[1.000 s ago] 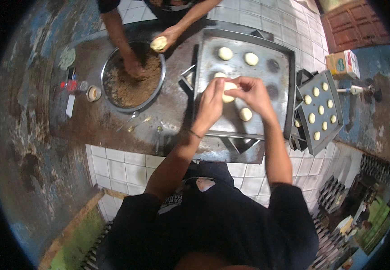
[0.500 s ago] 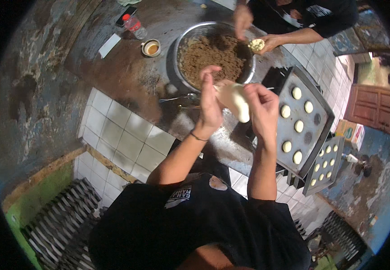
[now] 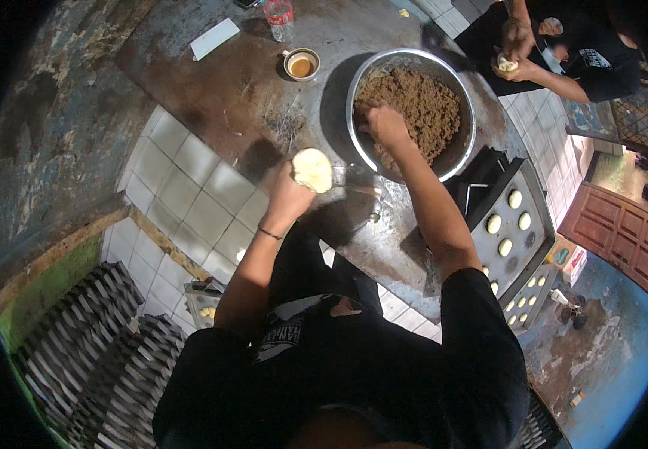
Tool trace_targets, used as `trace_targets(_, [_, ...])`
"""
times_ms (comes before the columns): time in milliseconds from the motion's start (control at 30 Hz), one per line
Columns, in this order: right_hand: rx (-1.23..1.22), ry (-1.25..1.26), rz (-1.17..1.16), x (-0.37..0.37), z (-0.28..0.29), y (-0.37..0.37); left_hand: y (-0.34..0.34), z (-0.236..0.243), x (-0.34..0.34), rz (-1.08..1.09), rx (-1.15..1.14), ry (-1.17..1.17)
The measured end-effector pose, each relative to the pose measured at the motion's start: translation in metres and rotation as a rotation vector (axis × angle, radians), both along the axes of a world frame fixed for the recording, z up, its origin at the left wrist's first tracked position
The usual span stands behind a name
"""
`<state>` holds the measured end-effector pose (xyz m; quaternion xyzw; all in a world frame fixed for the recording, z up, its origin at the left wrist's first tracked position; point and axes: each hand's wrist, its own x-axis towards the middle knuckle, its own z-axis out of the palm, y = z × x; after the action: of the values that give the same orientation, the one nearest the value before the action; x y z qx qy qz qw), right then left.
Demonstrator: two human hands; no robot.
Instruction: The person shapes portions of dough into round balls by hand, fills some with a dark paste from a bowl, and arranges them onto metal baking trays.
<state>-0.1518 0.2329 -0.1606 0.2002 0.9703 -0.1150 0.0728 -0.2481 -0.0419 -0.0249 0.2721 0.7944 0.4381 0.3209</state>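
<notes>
My left hand is closed on a flattened pale disc of dough, held palm-up over the table's near edge, left of the big steel bowl. My right hand reaches into the bowl's left part, its fingers curled into the crumbly brown filling; what they grasp is hidden. Small utensils, partly in shadow, lie on the metal table below the bowl.
A co-worker's hands hold dough at upper right. Trays of dough balls stand right of my right arm, another low left. A cup, bottle and white slab sit on the table. Stacked dark racks are lower left.
My view turned from the tray toward the bowl. My left hand took the dough leftward; my right hand left it and went into the filling. The co-worker's hand left the bowl for their dough.
</notes>
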Motion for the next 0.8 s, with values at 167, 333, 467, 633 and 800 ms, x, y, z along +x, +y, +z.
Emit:
trace_targets(167, [0.007,-0.145,0.07,-0.016,-0.038,-0.003,-0.044,-0.035,-0.044,0.04,-0.08,-0.089])
trace_targets(333, [-0.231,0.002,-0.07,-0.02,-0.017,0.012,-0.041,-0.033,-0.054,0.035,-0.024,-0.087])
trace_targets(467, [-1.074,0.276,-0.418,0.005,-0.004,0.037,-0.005,-0.028,-0.055,-0.061,-0.011,0.097])
trace_targets(633, [-1.398,0.417,-0.521,0.048,0.143,-0.012,0.049,-0.02,-0.03,-0.127,0.172,0.113])
trace_targets(800, [-0.336,0.628,-0.201,0.096,0.246,-0.074,0.098,0.018,0.029,-0.288,0.363,-0.063])
